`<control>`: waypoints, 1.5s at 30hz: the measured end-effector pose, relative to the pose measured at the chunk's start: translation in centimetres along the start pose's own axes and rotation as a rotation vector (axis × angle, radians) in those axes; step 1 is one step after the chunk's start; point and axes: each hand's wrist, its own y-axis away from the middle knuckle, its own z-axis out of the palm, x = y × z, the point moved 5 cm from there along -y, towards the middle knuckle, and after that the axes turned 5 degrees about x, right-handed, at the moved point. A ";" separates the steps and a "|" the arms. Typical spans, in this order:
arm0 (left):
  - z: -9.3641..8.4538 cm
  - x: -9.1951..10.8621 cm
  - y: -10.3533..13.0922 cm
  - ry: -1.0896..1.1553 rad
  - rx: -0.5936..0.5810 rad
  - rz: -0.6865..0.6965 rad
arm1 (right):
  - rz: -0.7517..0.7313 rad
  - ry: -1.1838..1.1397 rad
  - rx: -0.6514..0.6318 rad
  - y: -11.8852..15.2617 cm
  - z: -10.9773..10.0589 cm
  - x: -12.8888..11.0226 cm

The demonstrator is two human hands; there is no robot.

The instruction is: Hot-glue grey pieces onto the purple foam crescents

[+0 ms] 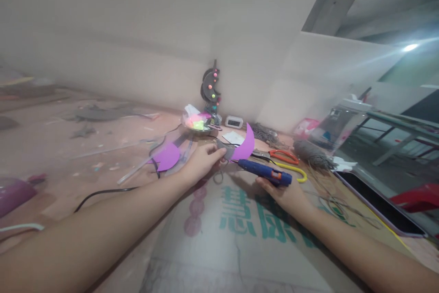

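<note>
My left hand [205,160] pinches a grey piece [225,150] at the end of a purple crescent [246,144]. My right hand [279,191] is wrapped round a blue glue gun [262,170], its nozzle pointing left and nearly at the grey piece; whether they touch is hard to tell. Another purple piece [167,157] lies left of my left hand. Below the hands is a cardboard sheet [192,256] with green print. A dark crescent ornament with coloured beads [210,86] stands upright near the wall.
Behind the hands are a bowl of colourful bits [200,127], a small white clock [233,122] and orange-handled pliers [284,157]. Grey yarn [313,154], a clear container [338,121] and a phone [380,204] are at right. A black cable [103,191] runs at left.
</note>
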 end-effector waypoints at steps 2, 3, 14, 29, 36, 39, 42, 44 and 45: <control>0.0 0.2 0.0 -0.002 0.000 0.015 | 0.009 0.025 -0.021 0.1 0.1 0.4; 0.0 0.3 0.0 -0.006 0.001 0.024 | 0.009 0.035 -0.028 0.2 0.2 0.6; 0.2 0.4 0.2 -0.002 -0.026 -0.011 | 0.019 0.044 -0.032 0.1 0.1 -0.2; 0.3 0.6 0.5 0.007 -0.027 -0.015 | 0.026 0.061 -0.037 0.2 0.2 0.4; 0.2 0.4 0.2 -0.031 -0.033 0.008 | 0.013 0.042 -0.033 0.1 0.3 0.2; 0.2 0.5 0.1 -0.006 -0.037 0.015 | 0.030 0.055 -0.032 0.1 0.3 0.1; 0.3 0.6 0.2 0.000 -0.037 0.009 | 0.036 0.054 -0.025 0.2 0.3 0.1; 0.3 0.6 0.3 -0.002 -0.035 -0.006 | 0.030 0.037 -0.021 0.2 0.3 0.2; 0.3 0.7 0.4 -0.002 -0.033 -0.012 | 0.026 0.032 -0.019 0.2 0.3 0.2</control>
